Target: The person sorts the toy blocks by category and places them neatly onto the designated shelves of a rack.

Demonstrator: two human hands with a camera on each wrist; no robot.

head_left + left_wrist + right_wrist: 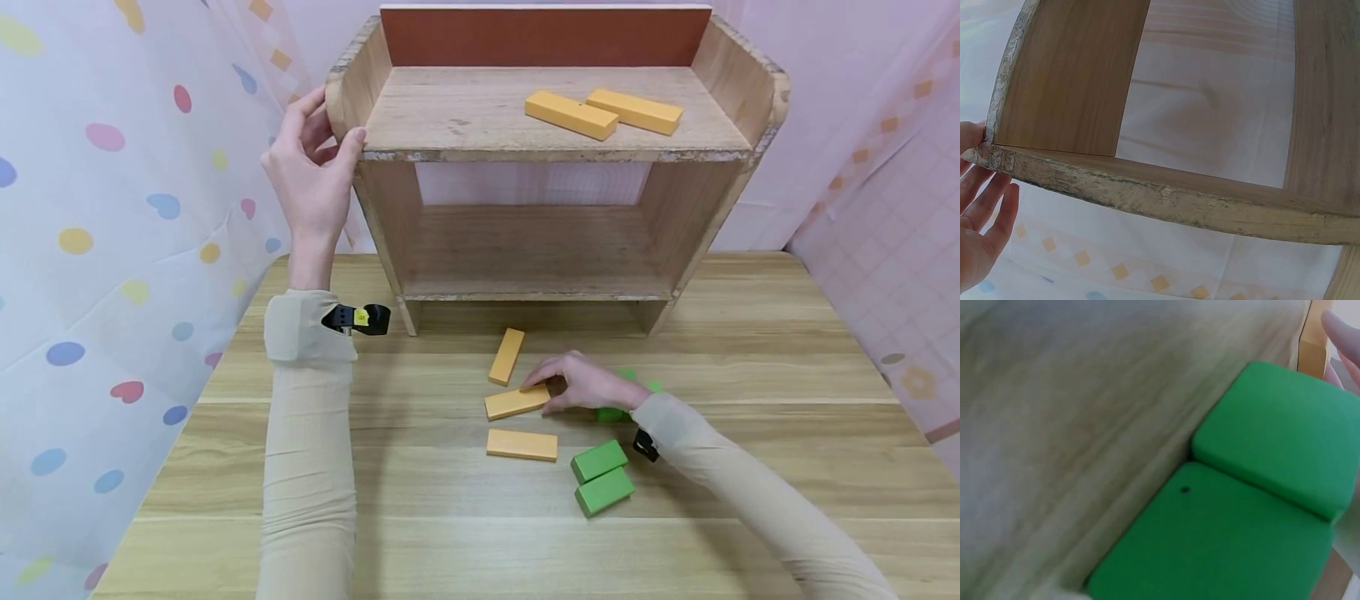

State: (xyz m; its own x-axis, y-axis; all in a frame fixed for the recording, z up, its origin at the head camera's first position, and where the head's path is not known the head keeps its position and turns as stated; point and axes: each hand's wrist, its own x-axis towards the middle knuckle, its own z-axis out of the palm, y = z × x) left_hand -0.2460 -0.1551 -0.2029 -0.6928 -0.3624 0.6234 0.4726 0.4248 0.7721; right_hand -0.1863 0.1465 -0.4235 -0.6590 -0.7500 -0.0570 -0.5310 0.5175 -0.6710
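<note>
A small wooden shelf (450, 100) stands upright on the table. My left hand (315, 175) grips its upper left side panel, thumb at the front edge and fingers round the outside. The left wrist view shows that hand (988, 231) on the shelf's worn edge (1147, 195). In front of the shelf, my right hand (581, 382) pinches the right end of a flat orange block (513, 403) lying on the table. Another orange block (507, 357) lies behind it, and a third orange block (522, 444) nearer the front.
Two orange blocks (572, 115) lie on the shelf's upper board. Two green blocks (602, 479) touch each other on the table (450, 542), right of the orange ones. More green blocks (626, 377) are partly hidden behind my right hand and wrist. A patterned cloth (112, 292) hangs around.
</note>
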